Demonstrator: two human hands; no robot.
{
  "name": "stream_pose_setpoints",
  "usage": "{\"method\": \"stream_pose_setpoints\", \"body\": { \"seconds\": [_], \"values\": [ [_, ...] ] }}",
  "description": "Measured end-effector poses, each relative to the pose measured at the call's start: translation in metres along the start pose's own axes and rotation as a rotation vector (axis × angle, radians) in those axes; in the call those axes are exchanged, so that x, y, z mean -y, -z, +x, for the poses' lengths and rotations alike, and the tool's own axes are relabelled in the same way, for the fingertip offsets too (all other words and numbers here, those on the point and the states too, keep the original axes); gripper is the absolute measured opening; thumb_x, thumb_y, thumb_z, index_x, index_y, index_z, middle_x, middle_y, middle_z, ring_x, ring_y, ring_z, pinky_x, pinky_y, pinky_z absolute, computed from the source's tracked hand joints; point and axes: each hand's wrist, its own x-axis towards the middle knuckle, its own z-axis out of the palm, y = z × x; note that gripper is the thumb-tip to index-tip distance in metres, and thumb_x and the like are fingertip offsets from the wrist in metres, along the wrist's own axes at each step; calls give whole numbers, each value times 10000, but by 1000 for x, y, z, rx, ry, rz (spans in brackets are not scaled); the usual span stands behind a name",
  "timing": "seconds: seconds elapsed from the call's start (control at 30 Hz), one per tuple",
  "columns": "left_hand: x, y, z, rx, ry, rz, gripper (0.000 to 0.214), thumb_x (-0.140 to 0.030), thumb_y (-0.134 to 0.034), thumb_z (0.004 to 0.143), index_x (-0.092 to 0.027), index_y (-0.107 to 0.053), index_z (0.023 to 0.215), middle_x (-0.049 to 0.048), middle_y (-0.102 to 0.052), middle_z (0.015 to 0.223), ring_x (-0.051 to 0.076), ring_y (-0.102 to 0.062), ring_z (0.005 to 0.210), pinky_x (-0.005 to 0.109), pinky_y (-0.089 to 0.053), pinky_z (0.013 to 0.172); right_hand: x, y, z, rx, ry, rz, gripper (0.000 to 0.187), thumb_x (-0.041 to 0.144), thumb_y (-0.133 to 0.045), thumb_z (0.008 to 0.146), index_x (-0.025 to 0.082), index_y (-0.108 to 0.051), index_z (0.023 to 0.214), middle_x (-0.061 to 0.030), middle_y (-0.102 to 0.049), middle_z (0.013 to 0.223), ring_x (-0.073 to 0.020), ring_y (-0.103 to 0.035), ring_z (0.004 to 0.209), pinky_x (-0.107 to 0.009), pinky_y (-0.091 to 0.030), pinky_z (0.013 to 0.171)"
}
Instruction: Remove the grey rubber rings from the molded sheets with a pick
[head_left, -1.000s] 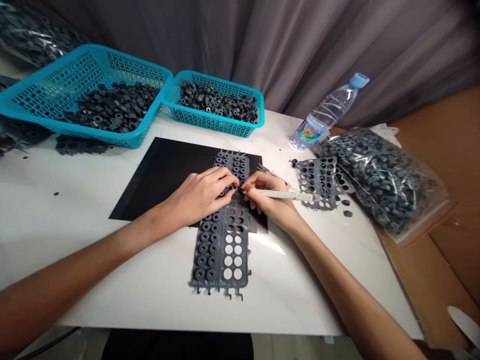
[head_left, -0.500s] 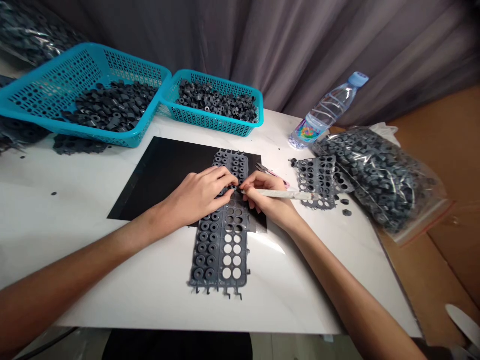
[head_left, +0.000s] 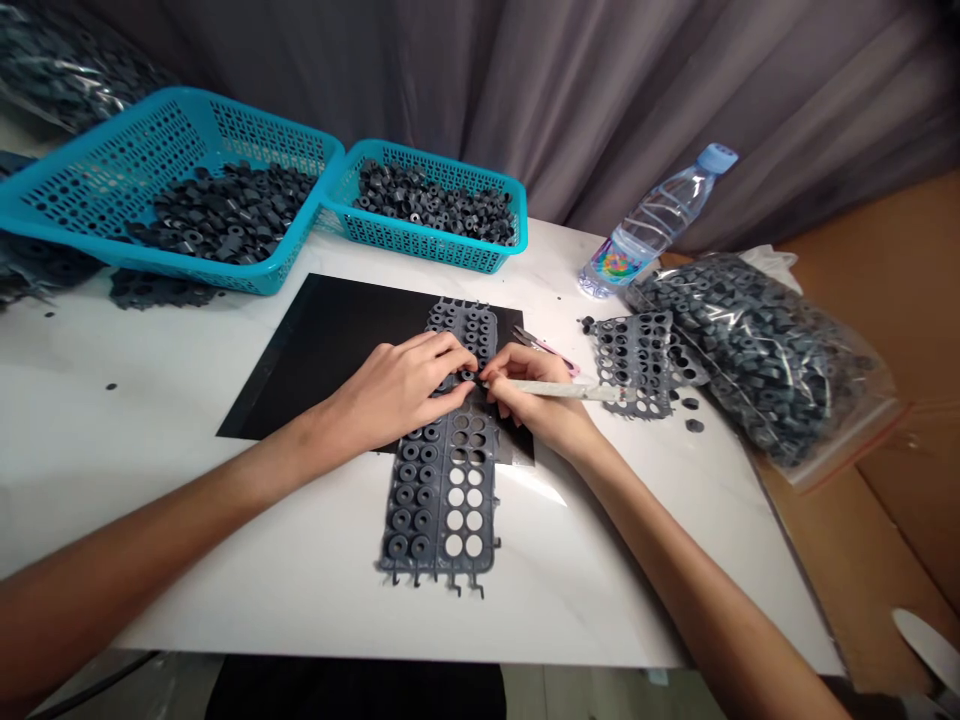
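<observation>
Head view, left hand: I've got the left hand [head_left: 405, 390] laid across the dark perforated sheet [head_left: 439, 500], thumb and forefinger close together at a small ring; whether they truly pinch it, I can't tell from here.
Head view, right hand: and here's my right hand [head_left: 536, 395], fingers closed round the white pen-like tool [head_left: 574, 390], its tip right by the left fingertips, its back end pointing off to the right.
Perforated sheet: mid-table, running away from me, far part over the black mat [head_left: 307, 350], near end on the white table [head_left: 300, 590]. Rings fill the near left columns; the near right columns are open holes, table white showing through the lowest! Rings sit at the far end too.
Pink-handled tool: I see the pink-handled tool [head_left: 547, 350] lying just beyond the right hand.
Right flank: a second holed sheet [head_left: 639, 350], a tilted-looking water bottle [head_left: 649, 230] and a clear bag [head_left: 757, 350] packed with dark pieces.
Far left: two blue baskets, the larger basket [head_left: 294, 250] and the smaller basket [head_left: 427, 244], side by side, dark pieces heaped in both.
Backdrop: grey curtain [head_left: 450, 80] hanging behind it all.
</observation>
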Motion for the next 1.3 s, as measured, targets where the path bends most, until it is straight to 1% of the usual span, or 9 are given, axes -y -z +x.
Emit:
{"method": "stream_pose_setpoints", "body": {
  "seconds": [0.1, 0.23, 0.4, 0.53, 0.6, 0.73, 0.87, 1.03, 1.3],
  "values": [
    [-2, 4, 2, 19, -38, 88, 186, -277, -545, 1077, -219, -666, 1206, 33, -694, 1136, 197, -686, 1054, 293, -367, 568, -1, 0, -1, 4, 37, -28, 30, 210, -622, 860, 184, -635, 869, 25, -619, 724, -99, -533, 575, -212, -392, 525],
    [-4, 7, 5, 54, -135, 205, 206, -119, -553, 1033, -222, -653, 1181, 41, -704, 1157, 206, -678, 1041, 306, -305, 529, -1, -2, -4, -5, 107, -103, 85, 222, -619, 898, 185, -593, 826, 31, -574, 725, -105, -479, 642, -226, -334, 570],
    [-1, 1, 6, 5, -187, 133, 345, 16, -509, 953, -211, -641, 1176, 30, -718, 1187, 201, -679, 1072, 293, -355, 531, 0, -3, -5, -16, 124, -180, 100, 222, -614, 906, 187, -583, 817, 31, -553, 723, -118, -463, 662, -242, -324, 590],
    [4, 2, 13, -261, 29, -274, 167, -126, -495, 1037, -198, -646, 1033, 24, -706, 1060, 160, -686, 924, 251, -525, 693, -1, -4, -5, -23, 112, -191, 46, 218, -614, 898, 184, -628, 871, 18, -602, 763, -126, -507, 674, -247, -337, 599],
    [8, 7, 18, -406, 200, -489, 122, -257, -539, 1048, -195, -642, 1031, 35, -678, 1059, 151, -659, 848, 235, -562, 668, -1, -4, -4, -21, 95, -162, 50, 224, -619, 891, 184, -633, 864, 19, -603, 750, -124, -507, 660, -243, -339, 592],
    [15, 11, 19, -220, 241, -881, 180, -359, -658, 999, -180, -672, 1012, 43, -702, 1009, 180, -694, 968, 282, -584, 894, -1, 1, -1, 13, 66, -54, 46, 217, -624, 857, 182, -633, 829, 22, -603, 740, -116, -524, 653, -230, -364, 589],
    [19, 11, 11, -188, 362, -1178, 256, -381, -744, 950, -157, -689, 1061, 70, -723, 1059, 187, -738, 948, 309, -587, 935, -2, 7, 0, -67, -1, 29, 69, 238, -622, 861, 181, -657, 881, 22, -622, 708, -98, -501, 559, -222, -365, 525],
    [12, 16, 7, -63, 463, -1402, 316, -375, -747, 957, -174, -714, 1199, 92, -744, 1144, 194, -743, 1023, 345, -577, 1018, 0, 8, -2, -196, -8, 79, 132, 321, -620, 929, 194, -652, 949, 34, -607, 687, -81, -442, 479, -215, -318, 449],
    [0, 23, 6, 134, 448, -1600, 273, -323, -697, 1002, -174, -768, 1220, 110, -773, 1154, 213, -747, 1087, 376, -555, 1092, 1, 7, -4, -143, 4, 40, 147, 344, -605, 979, 206, -649, 1005, 19, -621, 779, -95, -481, 539, -228, -380, 496]
  ]
}}
